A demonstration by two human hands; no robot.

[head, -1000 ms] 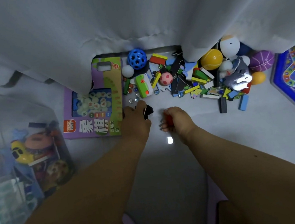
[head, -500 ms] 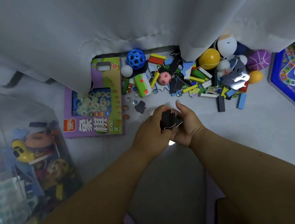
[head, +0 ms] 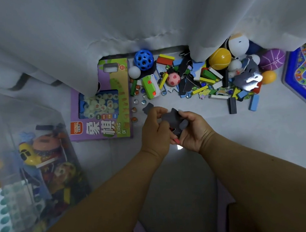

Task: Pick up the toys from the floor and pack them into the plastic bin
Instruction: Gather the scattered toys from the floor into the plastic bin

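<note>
My left hand (head: 156, 132) and my right hand (head: 193, 130) meet above the floor, both gripping a stack of dark grey flat puzzle pieces (head: 171, 119); a red piece (head: 176, 141) peeks out below. Another dark piece (head: 147, 108) lies on the floor just beyond my left hand. A pile of toys (head: 210, 81) sits by the curtain: coloured blocks, marbles, a blue holed ball (head: 143, 60), a pink ball (head: 173, 79), a yellow ball (head: 219, 58). The clear plastic bin (head: 23, 164) at lower left holds several toys.
A purple chess box (head: 103, 109) lies left of the pile, partly under the white curtain (head: 140, 20). A blue game board (head: 305, 73) lies at the far right. A purple ball (head: 273, 59) and an orange ball (head: 268, 77) rest near it.
My hands came together from the floor and lifted the dark pieces. They now hold the stack slightly higher, and one dark piece stays on the floor.
</note>
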